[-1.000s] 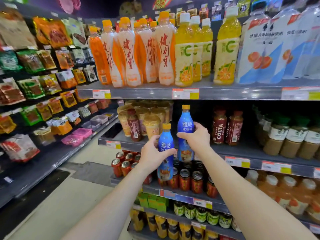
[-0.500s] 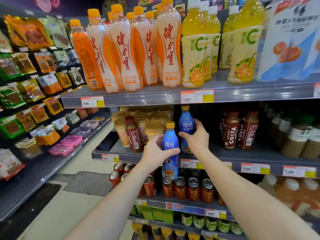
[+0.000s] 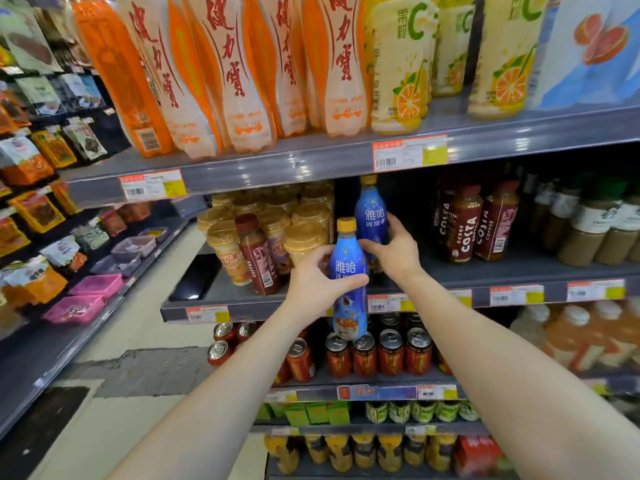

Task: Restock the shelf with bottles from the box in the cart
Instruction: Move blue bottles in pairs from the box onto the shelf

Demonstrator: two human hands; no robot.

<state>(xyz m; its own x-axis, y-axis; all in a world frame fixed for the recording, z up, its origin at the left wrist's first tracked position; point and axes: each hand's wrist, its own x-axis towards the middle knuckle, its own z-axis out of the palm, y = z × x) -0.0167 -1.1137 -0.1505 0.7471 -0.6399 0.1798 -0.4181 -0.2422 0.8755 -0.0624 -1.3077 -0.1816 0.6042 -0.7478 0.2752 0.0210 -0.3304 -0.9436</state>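
I hold two blue bottles with yellow caps in front of the middle grey shelf (image 3: 346,285). My left hand (image 3: 318,280) grips the nearer blue bottle (image 3: 348,306) around its middle; it hangs just before the shelf's front edge. My right hand (image 3: 393,252) holds the farther blue bottle (image 3: 371,213) low on its body, inside the dark gap on the shelf between the lidded cups and the Costa bottles. The cart and the box are out of view.
Lidded coffee cups (image 3: 304,233) and a brown coffee bottle (image 3: 258,254) stand left of the gap, Costa coffee bottles (image 3: 464,225) right of it. Tall orange and juice bottles (image 3: 242,71) fill the shelf above. Red cans (image 3: 363,355) line the shelf below.
Both hands have pushed forward toward the shelf. The right-hand bottle has gone deeper into the gap. The left-hand bottle has come up close to the shelf edge. The camera has moved nearer.
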